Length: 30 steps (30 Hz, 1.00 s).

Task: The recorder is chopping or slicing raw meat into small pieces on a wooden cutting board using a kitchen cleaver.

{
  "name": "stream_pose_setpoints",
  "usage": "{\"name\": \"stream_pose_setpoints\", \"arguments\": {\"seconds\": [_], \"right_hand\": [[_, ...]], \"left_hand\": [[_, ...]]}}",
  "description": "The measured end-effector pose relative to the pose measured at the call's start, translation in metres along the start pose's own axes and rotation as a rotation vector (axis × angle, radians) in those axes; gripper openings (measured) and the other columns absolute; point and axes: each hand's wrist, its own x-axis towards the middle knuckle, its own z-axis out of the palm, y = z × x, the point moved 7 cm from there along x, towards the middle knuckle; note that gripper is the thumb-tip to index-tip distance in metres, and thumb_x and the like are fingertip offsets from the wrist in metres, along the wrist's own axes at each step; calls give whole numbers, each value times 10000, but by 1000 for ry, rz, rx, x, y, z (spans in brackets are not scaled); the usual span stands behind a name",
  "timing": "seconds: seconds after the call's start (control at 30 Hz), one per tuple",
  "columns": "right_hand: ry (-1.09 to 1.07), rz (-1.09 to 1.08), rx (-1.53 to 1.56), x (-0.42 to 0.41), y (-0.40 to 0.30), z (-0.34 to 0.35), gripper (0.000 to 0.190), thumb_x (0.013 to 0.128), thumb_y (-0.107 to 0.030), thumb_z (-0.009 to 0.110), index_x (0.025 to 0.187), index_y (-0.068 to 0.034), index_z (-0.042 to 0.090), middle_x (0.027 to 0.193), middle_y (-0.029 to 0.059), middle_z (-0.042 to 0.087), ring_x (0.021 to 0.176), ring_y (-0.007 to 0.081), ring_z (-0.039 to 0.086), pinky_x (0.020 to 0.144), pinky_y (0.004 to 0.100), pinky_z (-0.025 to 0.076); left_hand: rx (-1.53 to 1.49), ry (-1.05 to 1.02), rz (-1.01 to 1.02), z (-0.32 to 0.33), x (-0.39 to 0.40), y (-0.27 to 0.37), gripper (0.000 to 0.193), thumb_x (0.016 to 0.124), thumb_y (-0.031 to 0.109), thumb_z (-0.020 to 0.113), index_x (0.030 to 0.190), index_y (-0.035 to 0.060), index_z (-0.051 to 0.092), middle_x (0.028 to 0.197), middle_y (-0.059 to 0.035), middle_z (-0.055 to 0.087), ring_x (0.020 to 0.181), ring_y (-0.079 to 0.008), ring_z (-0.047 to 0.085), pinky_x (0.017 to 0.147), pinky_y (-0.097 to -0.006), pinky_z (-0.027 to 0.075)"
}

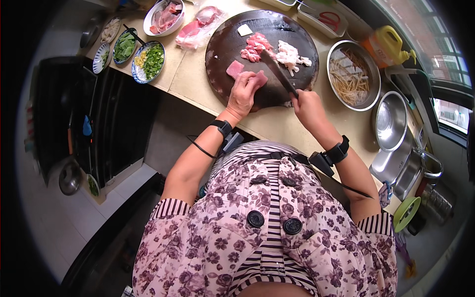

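Observation:
On a round dark chopping board [222, 41], my left hand [241, 94] pinches a piece of pink raw meat [261, 79] between thumb and fingers. Another flat slab of meat [235, 69] lies just beyond those fingers. My right hand [310, 107] grips the handle of a knife [278, 70], its dark blade slanting up and left over the board. The blade's tip touches or overlaps a heap of sliced pink meat [256, 46]. Beside that heap is a pile of pale, fatty pieces [289, 55]. A white square piece [244, 30] sits near the board's far side.
Left of the board are bagged meat [198, 28], a white bowl of meat [151, 20] and a dish of chopped greens [152, 61]. To the right stand a steel bowl of pale strips [352, 80], a yellow-capped jug [386, 46], an empty steel basin [390, 120] and a sink [393, 163].

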Motion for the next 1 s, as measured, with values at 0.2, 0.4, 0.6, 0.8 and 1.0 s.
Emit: {"name": "stream_pose_setpoints", "arguments": {"seconds": [0.2, 0.4, 0.6, 0.8, 1.0], "right_hand": [[-112, -91, -220, -7, -16, 23, 73, 765, -4, 514, 759, 30, 578, 675, 233, 615, 651, 379, 633, 621, 449, 517], [-158, -93, -315, -13, -12, 32, 89, 731, 19, 507, 766, 50, 582, 681, 238, 625, 657, 366, 652, 618, 428, 535], [-145, -107, -295, -6, -19, 33, 83, 713, 28, 517, 727, 56, 594, 676, 247, 619, 656, 369, 650, 610, 424, 532], [-125, -198, -279, 12, -27, 40, 86, 689, 15, 523, 678, 30, 607, 680, 237, 612, 658, 372, 640, 616, 433, 525], [-96, -234, -228, 26, -30, 41, 109, 700, -8, 517, 657, 14, 615, 696, 242, 608, 714, 399, 627, 658, 466, 510]], "left_hand": [[40, -83, 139, 19, -1, -1, 417, 667, -85, 560, 1054, 49, 641, 1136, -156, 586, 1057, -351, 536, 886, -392, 484], [-35, -85, 57, 22, -2, -1, 517, 663, -105, 542, 1149, 56, 617, 1166, -167, 578, 1094, -372, 510, 907, -399, 471], [-18, -78, 67, 24, -4, -4, 488, 705, -91, 560, 1183, 4, 573, 1192, -200, 551, 1114, -421, 483, 932, -418, 450], [-30, -85, 90, 24, -2, -1, 440, 728, -68, 582, 1166, -41, 552, 1169, -228, 548, 1109, -437, 484, 956, -436, 426], [-46, -42, 69, 23, -3, -2, 387, 737, -60, 582, 1124, -49, 570, 1129, -217, 561, 1070, -418, 509, 936, -426, 436]]}}
